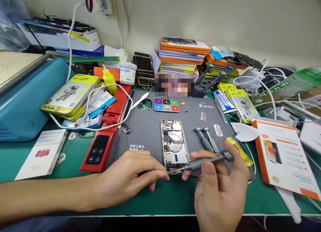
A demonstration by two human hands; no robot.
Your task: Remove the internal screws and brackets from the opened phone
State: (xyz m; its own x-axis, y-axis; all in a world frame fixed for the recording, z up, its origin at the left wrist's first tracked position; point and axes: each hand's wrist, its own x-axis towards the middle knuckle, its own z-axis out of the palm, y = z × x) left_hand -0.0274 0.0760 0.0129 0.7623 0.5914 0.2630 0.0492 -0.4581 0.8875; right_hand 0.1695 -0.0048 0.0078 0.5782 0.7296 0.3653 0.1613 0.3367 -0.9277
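Two hands (175, 185), screwdriver (208, 161) at phone (175, 145) edge

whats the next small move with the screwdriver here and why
Probably seat the tip straight into the screw and turn. The right hand holds the screwdriver at a low slant, its tip at the bottom edge of the open phone, while the left hand rests on the mat at the phone's lower left corner.

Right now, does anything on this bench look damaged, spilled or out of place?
Nothing looks spilled or broken. The phone lies open on the grey mat, its insides bare. The right hand holds a screwdriver with the tip at its lower edge; the left hand rests beside it. Two more screwdrivers lie loose nearby.
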